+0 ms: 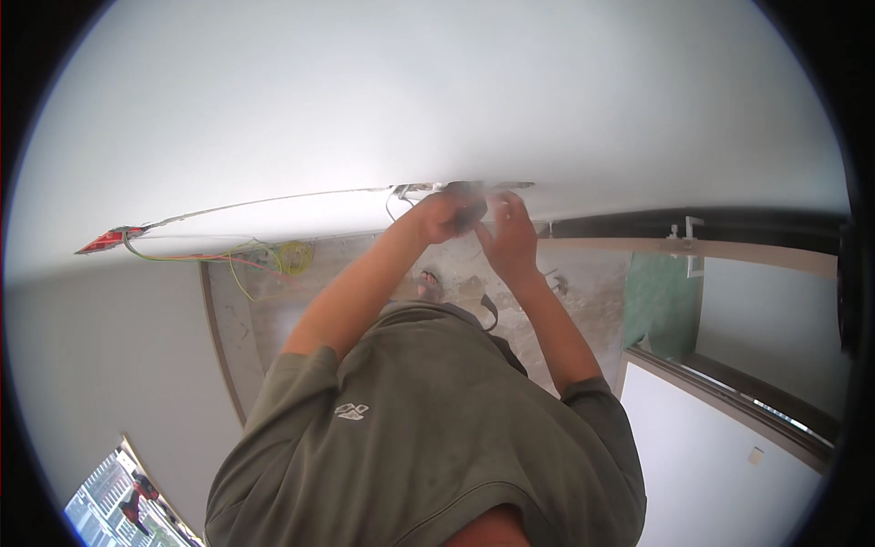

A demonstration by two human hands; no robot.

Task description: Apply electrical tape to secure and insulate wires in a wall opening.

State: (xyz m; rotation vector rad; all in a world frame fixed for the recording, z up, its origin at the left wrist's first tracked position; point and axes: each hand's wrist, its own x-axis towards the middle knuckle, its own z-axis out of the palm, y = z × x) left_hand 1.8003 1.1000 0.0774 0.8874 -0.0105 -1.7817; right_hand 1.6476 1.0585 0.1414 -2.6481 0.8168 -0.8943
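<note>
My left hand [442, 217] is closed around a dark, blurred object [469, 208] at the white wall [437, 109]; its kind cannot be made out. Just to the right, my right hand [512, 239] is raised to the wall, thumb apart from its fingers. The fingertips are smeared, and whether they touch the dark object is unclear. Both hands are at a narrow cut slot [518, 185] in the wall. Beside my left wrist, a pale wire [394, 202] loops out of an opening there.
A thin groove [273, 198] runs left to a red box [111, 239] set in the wall. Green, yellow and red wires [255, 253] hang from it above the dusty floor [365, 255]. A dark beam-like edge with a white bracket [691, 228] is at right. A red-black power tool [138, 501] sits lower left.
</note>
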